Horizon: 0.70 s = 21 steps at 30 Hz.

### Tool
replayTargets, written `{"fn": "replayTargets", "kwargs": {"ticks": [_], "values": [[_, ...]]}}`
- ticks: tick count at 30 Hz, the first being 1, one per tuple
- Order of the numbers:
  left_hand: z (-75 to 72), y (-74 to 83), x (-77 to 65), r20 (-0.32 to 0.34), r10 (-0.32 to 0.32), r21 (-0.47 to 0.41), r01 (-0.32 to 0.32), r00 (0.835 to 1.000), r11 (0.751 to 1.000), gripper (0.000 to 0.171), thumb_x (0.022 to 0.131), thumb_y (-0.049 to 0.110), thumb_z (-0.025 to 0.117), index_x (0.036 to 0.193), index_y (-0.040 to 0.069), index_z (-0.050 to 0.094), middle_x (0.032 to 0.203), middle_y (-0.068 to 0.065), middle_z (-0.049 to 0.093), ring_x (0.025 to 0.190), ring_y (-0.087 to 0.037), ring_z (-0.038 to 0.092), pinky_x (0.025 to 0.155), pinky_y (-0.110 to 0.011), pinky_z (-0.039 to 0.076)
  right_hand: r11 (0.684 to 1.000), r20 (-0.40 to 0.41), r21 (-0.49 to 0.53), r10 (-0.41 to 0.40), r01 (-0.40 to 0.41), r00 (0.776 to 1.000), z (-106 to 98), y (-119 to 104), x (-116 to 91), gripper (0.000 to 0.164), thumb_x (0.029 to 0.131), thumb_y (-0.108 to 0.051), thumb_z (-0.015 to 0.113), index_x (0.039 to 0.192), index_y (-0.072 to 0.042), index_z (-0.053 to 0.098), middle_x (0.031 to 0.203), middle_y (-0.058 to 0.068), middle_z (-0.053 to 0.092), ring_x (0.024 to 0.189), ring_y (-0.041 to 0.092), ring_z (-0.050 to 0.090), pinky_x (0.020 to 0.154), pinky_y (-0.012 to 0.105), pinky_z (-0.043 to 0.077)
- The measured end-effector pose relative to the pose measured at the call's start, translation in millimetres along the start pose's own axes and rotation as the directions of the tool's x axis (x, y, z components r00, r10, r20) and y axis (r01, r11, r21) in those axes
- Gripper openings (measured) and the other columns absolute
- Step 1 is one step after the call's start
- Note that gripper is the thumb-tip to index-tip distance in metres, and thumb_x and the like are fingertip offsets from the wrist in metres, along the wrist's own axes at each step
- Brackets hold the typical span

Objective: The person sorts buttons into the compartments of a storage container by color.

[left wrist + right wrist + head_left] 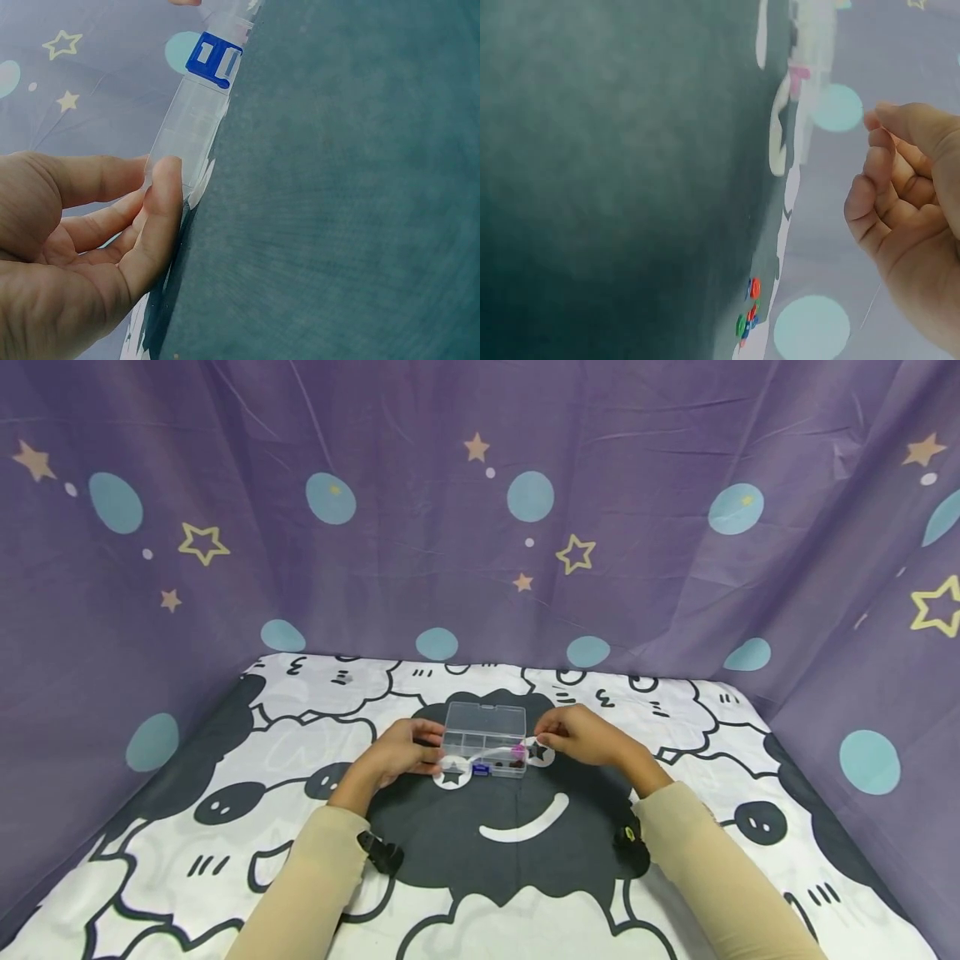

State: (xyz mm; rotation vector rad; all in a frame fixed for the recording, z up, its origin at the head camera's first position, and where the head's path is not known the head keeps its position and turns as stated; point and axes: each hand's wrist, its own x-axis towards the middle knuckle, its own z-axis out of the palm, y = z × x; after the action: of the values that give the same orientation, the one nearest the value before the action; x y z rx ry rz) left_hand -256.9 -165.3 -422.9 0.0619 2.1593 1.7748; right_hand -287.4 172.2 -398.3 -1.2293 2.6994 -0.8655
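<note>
A clear plastic compartment box (465, 741) stands with its lid (486, 717) raised; a blue latch (214, 60) is on its front. My left hand (405, 750) holds the box's left end, thumb and fingers on either side of its wall in the left wrist view. Pink pieces (519, 750) and dark red pieces (517, 764) show in the box's right compartments. My right hand (581, 734) is just beyond the box's right side. Its fingers are curled, with thumb and index tips together; I cannot tell whether something small sits between them.
Small red, green and blue pieces (750, 311) lie in a loose group on the cloth in the right wrist view. The tablecloth (517, 852) has a cartoon sheep print. Behind the table hangs a purple curtain (420, 585) with stars and blue dots.
</note>
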Motion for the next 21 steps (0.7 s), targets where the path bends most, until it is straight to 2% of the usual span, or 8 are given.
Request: {"fn": "replayTargets", "kwargs": {"ticks": [10, 16, 21], "values": [[0.2, -0.9, 0.2, -0.002, -0.003, -0.003, 0.003, 1.0, 1.0, 0.049, 0.095, -0.012, 0.064, 0.142, -0.003, 0.053, 0.133, -0.023, 0.052, 0.101, -0.029, 0.067, 0.081, -0.037, 0.065, 0.991, -0.077, 0.052, 0.128, -0.124, 0.989, -13.8, 17.6, -16.2, 0.018, 0.102, -0.015, 0.067, 0.109, 0.0, 0.074, 0.088, 0.013, 0.073, 0.065, 0.011, 0.057, 0.059, 0.029, 0.052], [0.1, -0.8, -0.3, -0.001, -0.001, -0.003, 0.001, 1.0, 1.0, 0.05, 0.095, -0.012, 0.065, 0.142, -0.003, 0.053, 0.133, -0.023, 0.052, 0.1, -0.029, 0.068, 0.08, -0.037, 0.065, 0.974, -0.112, 0.1, 0.217, -0.206, 0.97, -20.4, 36.1, -30.5, 0.022, 0.102, -0.017, 0.067, 0.112, 0.002, 0.073, 0.088, 0.014, 0.074, 0.07, 0.021, 0.066, 0.059, 0.03, 0.054], [0.1, -0.8, 0.3, 0.009, 0.018, 0.0, -0.018, 1.0, 1.0, 0.051, 0.094, -0.013, 0.065, 0.142, -0.006, 0.052, 0.133, -0.026, 0.051, 0.099, -0.029, 0.068, 0.079, -0.037, 0.065, 0.972, -0.178, 0.063, 0.234, -0.226, 0.956, -25.5, 51.5, -42.2, 0.02, 0.101, -0.018, 0.069, 0.108, 0.0, 0.075, 0.088, 0.008, 0.074, 0.071, 0.016, 0.063, 0.064, 0.03, 0.053]]}}
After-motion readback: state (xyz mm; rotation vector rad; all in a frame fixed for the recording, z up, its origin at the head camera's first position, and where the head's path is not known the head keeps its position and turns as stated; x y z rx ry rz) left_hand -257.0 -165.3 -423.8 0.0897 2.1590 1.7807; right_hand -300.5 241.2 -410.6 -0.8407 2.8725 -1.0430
